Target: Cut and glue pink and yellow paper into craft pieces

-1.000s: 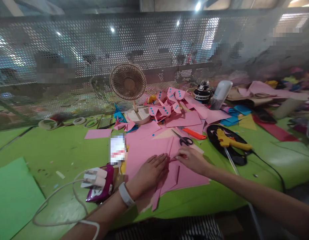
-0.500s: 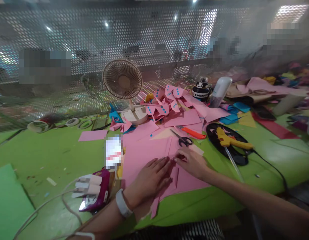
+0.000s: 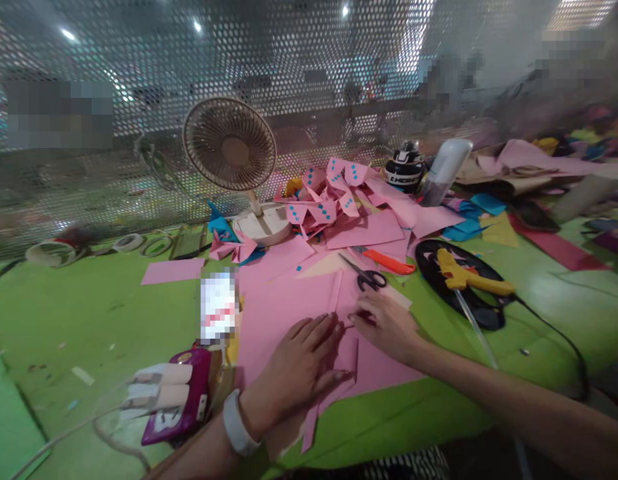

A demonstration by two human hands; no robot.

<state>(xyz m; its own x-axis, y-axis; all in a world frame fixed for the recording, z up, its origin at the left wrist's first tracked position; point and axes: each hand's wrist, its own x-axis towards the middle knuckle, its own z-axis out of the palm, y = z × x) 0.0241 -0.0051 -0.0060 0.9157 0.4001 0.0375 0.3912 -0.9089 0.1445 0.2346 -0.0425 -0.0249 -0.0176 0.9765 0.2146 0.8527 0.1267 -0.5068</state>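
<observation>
My left hand lies flat on a sheet of pink paper, fingers stretched out and pressing it to the table. A narrow folded strip runs along the sheet and passes beneath my fingers. Close to its fingertips, my right hand is closed, with thumb and index finger pinching the folded edge of the paper. Black-handled scissors lie just beyond my right hand. Behind them is an orange-handled utility knife.
A yellow glue gun rests on a black tray at right, its cord trailing. Folded pink paper pieces pile up behind, beside a small fan. A purple power strip and lit phone sit left.
The camera view has shifted and tilted slightly. My left thumb sits a little farther right over the fold; the right hand keeps its pinch in nearly the same place.
</observation>
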